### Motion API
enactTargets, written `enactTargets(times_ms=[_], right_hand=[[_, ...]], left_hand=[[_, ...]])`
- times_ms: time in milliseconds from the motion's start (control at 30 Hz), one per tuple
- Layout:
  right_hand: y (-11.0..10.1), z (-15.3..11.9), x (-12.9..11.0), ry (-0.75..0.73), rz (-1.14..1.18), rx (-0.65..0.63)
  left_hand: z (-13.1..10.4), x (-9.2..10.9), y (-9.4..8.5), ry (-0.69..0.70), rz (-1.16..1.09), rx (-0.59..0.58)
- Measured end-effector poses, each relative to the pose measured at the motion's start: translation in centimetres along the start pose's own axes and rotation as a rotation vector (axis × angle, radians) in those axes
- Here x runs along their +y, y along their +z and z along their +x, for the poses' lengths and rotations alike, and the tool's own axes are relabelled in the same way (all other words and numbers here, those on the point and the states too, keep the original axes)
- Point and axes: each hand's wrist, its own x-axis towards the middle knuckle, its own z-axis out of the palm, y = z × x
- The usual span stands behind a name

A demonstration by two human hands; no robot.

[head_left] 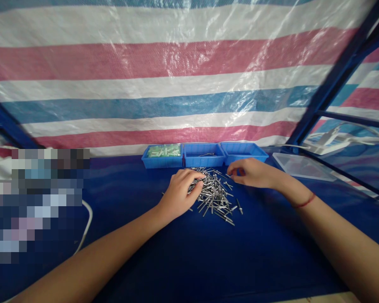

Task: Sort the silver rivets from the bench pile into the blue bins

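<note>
A loose heap of silvery blind rivets (213,193) lies on the blue tabletop (189,261). My left hand (179,191) rests over the heap's left side, its thumb and forefinger curved almost together. Whatever may be between those fingertips is too small to make out. At the heap's upper right, my right hand (251,173) is closed in a pinch, with a thin rivet (228,175) at its fingertips. Behind the heap stand three blue bins: a left bin (162,162) with green-tinted packets, a middle bin (204,161) with a few rivets, and a right bin (244,157).
A clear plastic lid (300,166) lies right of the bins. A white power strip (330,141) sits beyond the blue metal frame (326,90). A white cable (88,221) curves at the left beside a blurred-out area. Striped sheeting (164,63) hangs behind.
</note>
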Motion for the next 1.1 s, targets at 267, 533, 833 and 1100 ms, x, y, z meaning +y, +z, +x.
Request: enactTargets(times_ms=[267,533,833,1100], right_hand=[[1.5,0.5,-1.1,-0.045,-0.020,-0.087],[1.6,0.4,-2.1,-0.083,0.107,0.047],[2.1,0.7,-4.4,0.029,0.689,0.306],[4.7,0.6,-8.1,0.266,1.296,0.324]], left_hand=[[0.1,0.0,0.0,0.002,0.005,-0.016],[0.1,0.1,0.1,0.014,0.009,-0.008],[0.1,0.2,0.0,0.002,0.078,0.026],[0.0,0.8,-0.4,-0.001,0.108,0.136]])
